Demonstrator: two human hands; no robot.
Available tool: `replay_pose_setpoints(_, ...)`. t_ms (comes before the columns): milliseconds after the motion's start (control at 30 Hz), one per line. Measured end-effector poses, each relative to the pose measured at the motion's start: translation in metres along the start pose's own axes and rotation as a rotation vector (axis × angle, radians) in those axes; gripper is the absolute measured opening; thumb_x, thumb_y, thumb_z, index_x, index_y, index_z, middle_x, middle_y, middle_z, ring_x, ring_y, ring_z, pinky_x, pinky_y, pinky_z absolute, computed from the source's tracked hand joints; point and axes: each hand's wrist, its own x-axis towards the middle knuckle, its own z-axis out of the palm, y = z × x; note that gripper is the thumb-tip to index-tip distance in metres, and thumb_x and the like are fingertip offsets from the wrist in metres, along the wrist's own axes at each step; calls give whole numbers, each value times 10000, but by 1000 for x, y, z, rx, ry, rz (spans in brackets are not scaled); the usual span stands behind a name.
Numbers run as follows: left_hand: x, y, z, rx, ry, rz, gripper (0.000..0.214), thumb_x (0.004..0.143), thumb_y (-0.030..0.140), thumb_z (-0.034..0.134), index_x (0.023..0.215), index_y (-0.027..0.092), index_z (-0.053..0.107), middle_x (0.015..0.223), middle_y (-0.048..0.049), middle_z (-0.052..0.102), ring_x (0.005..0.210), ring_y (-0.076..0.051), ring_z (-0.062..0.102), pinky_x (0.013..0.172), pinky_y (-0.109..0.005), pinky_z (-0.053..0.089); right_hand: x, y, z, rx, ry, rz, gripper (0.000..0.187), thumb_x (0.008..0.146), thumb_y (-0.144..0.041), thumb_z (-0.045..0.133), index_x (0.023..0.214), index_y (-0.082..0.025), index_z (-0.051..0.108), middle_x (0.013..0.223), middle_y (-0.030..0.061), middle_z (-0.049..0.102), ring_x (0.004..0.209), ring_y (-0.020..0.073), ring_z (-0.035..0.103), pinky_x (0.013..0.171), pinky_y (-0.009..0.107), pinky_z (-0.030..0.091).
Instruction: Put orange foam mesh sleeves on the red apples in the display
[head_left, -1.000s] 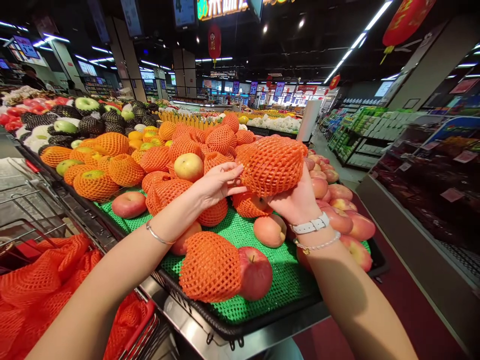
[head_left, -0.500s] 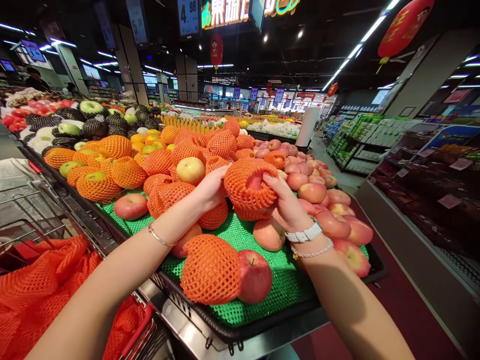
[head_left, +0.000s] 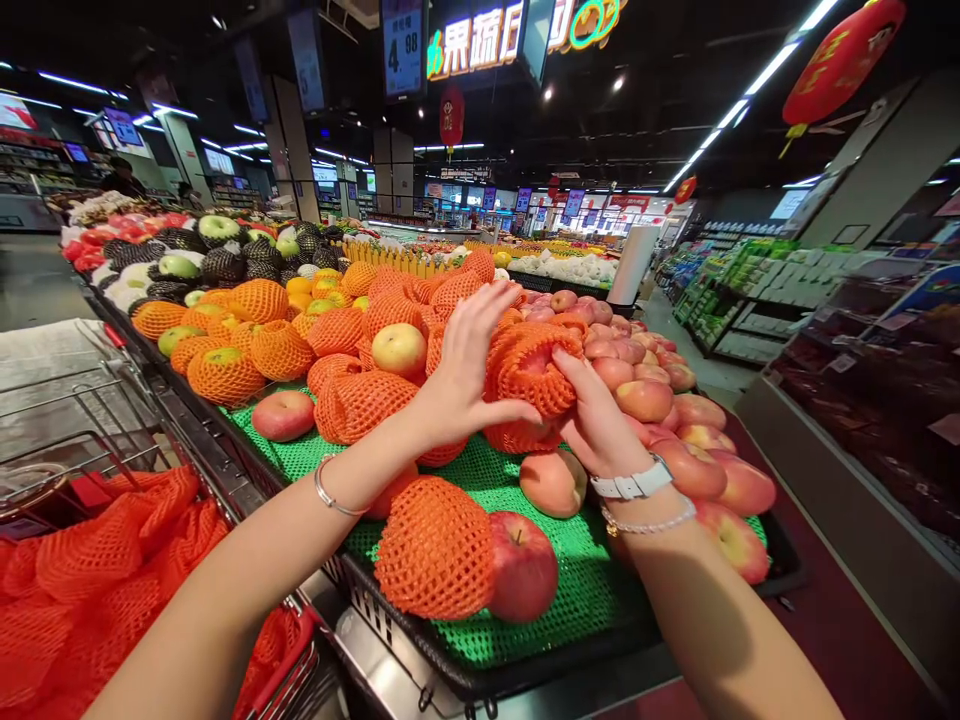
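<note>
I held an orange foam net sleeve [head_left: 525,388] between my hands;
my right hand [head_left: 596,415] clamped it around a red fruit [head_left: 534,360]; my left hand [head_left: 469,375] stayed open, its thumb perhaps touching.

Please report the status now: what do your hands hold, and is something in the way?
Right hand gripping orange foam net, red fruit inside. Left hand open beside it. Below: more netted fruit.

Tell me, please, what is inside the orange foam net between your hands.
Through the opening of the orange foam net, held by the right hand, a pinkish-red fruit, probably an apple, shows; the mesh covers the rest of it.
</note>
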Motion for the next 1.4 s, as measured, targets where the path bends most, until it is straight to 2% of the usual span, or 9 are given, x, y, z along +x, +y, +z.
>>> replay_pose_setpoints(133, -2, 10, 1, 122, -140, 87, 883, 772, 665, 650, 1475, 260, 299, 1513, -172, 372, 1431, -346, 343, 1176, -568, 293, -1, -4, -2, -30, -61, 3, 538, 725, -504, 753, 1197, -311, 583, 1374, 2, 607, 1337, 263, 520, 1112, 461, 464)
replay_pose_setpoints(333, -2, -3, 2, 166, -29, 38, 978, 698, 651, 732, 1469, 250, 283, 1451, -172, 432, 1378, -348, 416, 1156, -559, 342, -2, -14, -4, -19, -78, -17, 543, 772, -553, 693, 1221, -281, 555, 1413, 46, 571, 1353, 266, 501, 1045, 480, 517)
replay_pose_setpoints(467, 0, -15, 1, 165, 23, -1, 1089, 689, 701, 705, 1515, 280, 135, 1541, -163, 322, 1439, -362, 336, 1184, -561, 292, -3, -14, -3, -19, -3, -13, 663, 699, -363, 803, 1282, -300, 493, 1346, 47, 630, 1231, 261, 610, 926, 448, 594)
replay_pose_setpoints(667, -1, -19, 7, 147, 90, 57, 1255, 638, 764, 695, 1530, 356, -88, 1626, -150, 100, 1429, -379, 351, 1147, -576, 349, 4, -13, -6, -65, 78, -95, 759, 621, -373, 845, 1304, -307, 521, 1288, 43, 672, 1047, 240, 692, 684, 333, 636)
replay_pose_setpoints(867, -1, -14, 6, 216, 141, 207, 1164, 719, 752, 636, 1523, 392, -124, 1581, -129, 200, 1449, -397, 290, 1145, -639, 305, 4, -12, -9, 65, 4, -48, 486, 648, -331, 836, 1098, -298, 654, 1308, -15, 663, 1229, 224, 608, 954, 396, 595)
replay_pose_setpoints(1033, -1, -13, 3, 276, 167, 363, 1010, 813, 682, 593, 1537, 392, -49, 1493, -106, 331, 1363, -339, 418, 1125, -597, 354, 3, -14, -9, 88, -121, 8, 243, 790, -354, 710, 1024, -295, 676, 1314, -30, 657, 1368, 201, 487, 1145, 447, 447)
replay_pose_setpoints(1133, 1, -13, 1, 281, 206, 372, 1002, 818, 715, 551, 1533, 389, -70, 1490, -109, 332, 1354, -338, 423, 1106, -601, 376, 3, -21, -11, 60, -76, -53, 254, 810, -327, 676, 1060, -289, 657, 1340, -21, 639, 1386, 176, 465, 1216, 421, 338)
replay_pose_setpoints(1233, 1, -11, -2, 308, 194, 364, 1026, 797, 746, 546, 1513, 421, -112, 1506, -102, 307, 1367, -348, 413, 1101, -611, 381, 0, -28, -11, 32, -95, -50, 309, 849, -487, 611, 1098, -305, 633, 1330, -10, 642, 1405, 185, 441, 1204, 448, 341)
replay_pose_setpoints(1400, -7, -5, 5, 247, -31, 312, 1059, 756, 745, 601, 1493, 483, -113, 1530, -84, 305, 1376, -361, 423, 1092, -600, 397, -6, -28, -9, -117, -252, 56, 679, 779, -805, 473, 1215, -299, 596, 1293, 41, 656, 1412, 263, 424, 1107, 530, 435)
